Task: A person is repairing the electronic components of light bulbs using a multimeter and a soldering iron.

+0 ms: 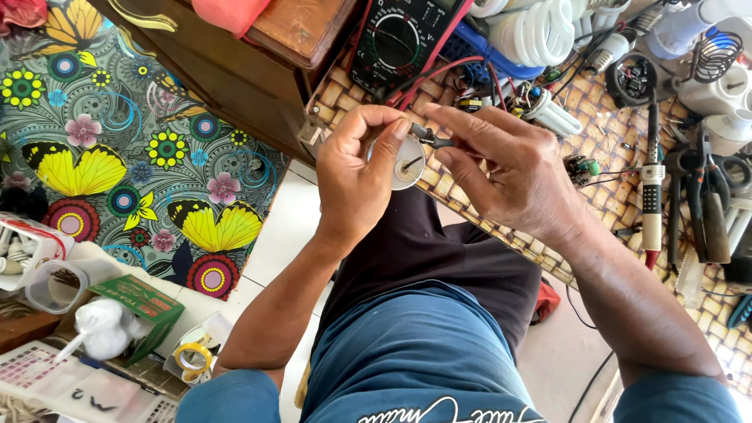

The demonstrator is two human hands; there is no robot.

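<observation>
Left hand (356,176) is pinching a round white lamp base (406,163) above the woven mat's (603,149) near edge; right hand (513,168) is pinching a black probe (433,139) against it. Risk: probe slipping off the contact if the base is tilting.

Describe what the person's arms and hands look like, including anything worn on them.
Both forearms are bare, with blue short sleeves ending above the elbows. The left hand and right hand wear no gloves; no rings, watch or bracelets are visible.

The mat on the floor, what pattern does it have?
The mat has yellow butterflies and bright round flowers on a grey swirly ground, seen in the head view.
</observation>
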